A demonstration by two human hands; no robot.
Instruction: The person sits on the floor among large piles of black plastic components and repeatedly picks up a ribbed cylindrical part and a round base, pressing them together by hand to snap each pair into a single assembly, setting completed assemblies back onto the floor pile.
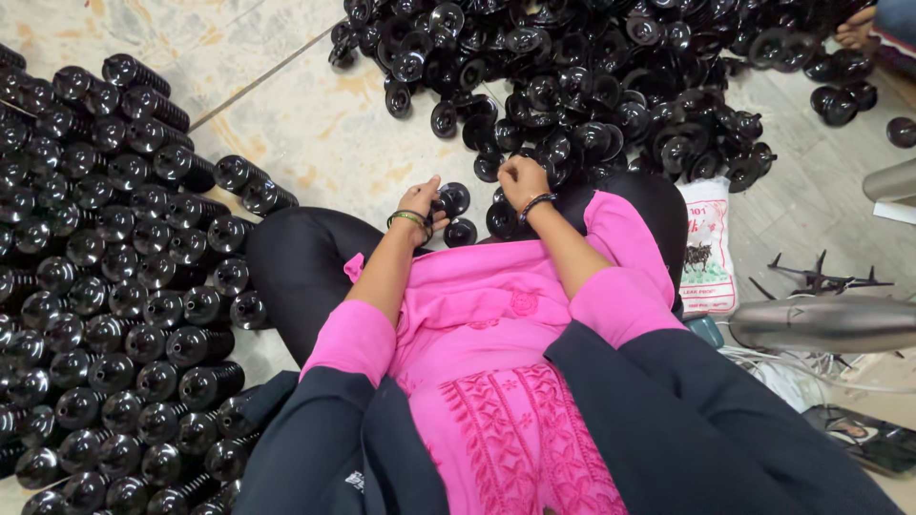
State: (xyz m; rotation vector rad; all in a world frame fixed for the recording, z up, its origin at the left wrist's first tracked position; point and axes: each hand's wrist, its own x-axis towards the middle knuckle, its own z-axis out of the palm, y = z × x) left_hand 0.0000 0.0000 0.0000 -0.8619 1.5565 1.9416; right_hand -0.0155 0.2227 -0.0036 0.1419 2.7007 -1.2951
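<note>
I sit on the floor with my legs crossed, in a pink tunic and black trousers. My left hand (420,200), with bangles on the wrist, grips a round black plastic part (452,198). My right hand (522,181), with a dark bracelet, is closed on black parts at the near edge of a big loose pile of black round parts (592,86). Another black part (461,232) lies just in front of my knee, between the hands.
Rows of stacked black ribbed parts (114,286) fill the floor on my left. A white printed bag (708,250), a grey metal cylinder (825,324) and a black spiked piece (821,278) lie on my right. Another person's foot (856,29) shows top right.
</note>
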